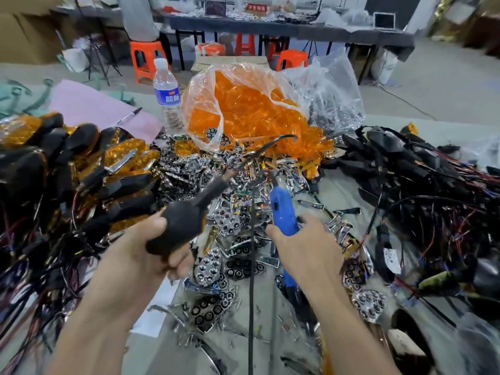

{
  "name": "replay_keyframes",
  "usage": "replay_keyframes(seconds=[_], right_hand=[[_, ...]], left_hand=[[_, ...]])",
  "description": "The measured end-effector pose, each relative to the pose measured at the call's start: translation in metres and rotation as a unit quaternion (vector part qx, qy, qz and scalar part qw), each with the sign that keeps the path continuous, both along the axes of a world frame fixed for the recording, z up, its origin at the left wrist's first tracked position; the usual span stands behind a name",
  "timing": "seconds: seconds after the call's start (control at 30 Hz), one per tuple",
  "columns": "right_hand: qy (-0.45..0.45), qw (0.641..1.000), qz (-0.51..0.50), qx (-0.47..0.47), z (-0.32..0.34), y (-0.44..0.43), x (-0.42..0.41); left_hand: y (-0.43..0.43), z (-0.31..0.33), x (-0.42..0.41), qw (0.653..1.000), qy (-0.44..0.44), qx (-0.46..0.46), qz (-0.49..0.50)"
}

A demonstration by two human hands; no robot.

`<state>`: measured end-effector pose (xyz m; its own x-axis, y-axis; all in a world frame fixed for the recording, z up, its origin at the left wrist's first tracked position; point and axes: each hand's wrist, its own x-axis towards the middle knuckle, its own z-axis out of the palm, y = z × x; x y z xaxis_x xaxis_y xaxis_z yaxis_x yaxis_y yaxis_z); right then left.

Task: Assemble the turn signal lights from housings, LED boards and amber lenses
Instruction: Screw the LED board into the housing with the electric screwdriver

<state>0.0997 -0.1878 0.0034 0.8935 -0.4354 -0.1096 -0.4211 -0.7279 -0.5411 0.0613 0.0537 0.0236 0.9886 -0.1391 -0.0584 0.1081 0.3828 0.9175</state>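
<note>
My left hand point(151, 253) grips a black turn signal housing point(184, 220) with its stalk and wire pointing up and away. My right hand point(305, 247) holds a blue electric screwdriver point(282, 215), tip raised toward the housing's wire. A clear bag of amber lenses point(243, 109) lies open at the table's middle back. Chrome reflector and LED board parts point(216, 266) are strewn under my hands. Finished lights with amber lenses point(81, 158) are piled at the left. Black housings with wires point(411, 180) are heaped at the right.
A water bottle point(166, 96) stands behind the parts, next to a pink sheet point(94, 104) with a pen on it. A second clear bag of small chrome parts point(332, 101) sits right of the lens bag. Orange stools and a long table stand farther back.
</note>
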Motion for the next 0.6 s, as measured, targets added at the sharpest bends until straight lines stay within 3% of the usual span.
replay_keyframes(seconds=[0.13,0.23,0.33,0.37,0.43,0.6], right_hand=[[0.000,0.998,-0.025,-0.062,0.003,0.001,-0.008],[-0.190,0.980,-0.030,-0.049,0.016,-0.002,-0.021],[-0.294,0.930,0.187,-0.119,0.038,0.015,-0.038],[-0.286,0.916,0.257,-0.114,0.044,0.022,-0.040],[-0.214,0.923,0.315,-0.053,0.056,0.028,-0.044],[-0.112,0.958,0.262,-0.012,0.067,0.031,-0.042]], left_hand=[[-0.015,-0.005,-0.001,0.992,-0.009,0.123,0.020],[-0.018,-0.005,-0.002,0.975,0.017,0.215,0.056],[-0.022,0.001,-0.002,0.972,0.048,0.228,0.035],[-0.026,0.006,-0.004,0.976,0.060,0.210,0.018],[-0.032,0.012,-0.006,0.985,0.072,0.158,-0.023],[-0.047,0.025,0.003,1.000,0.018,0.012,0.016]])
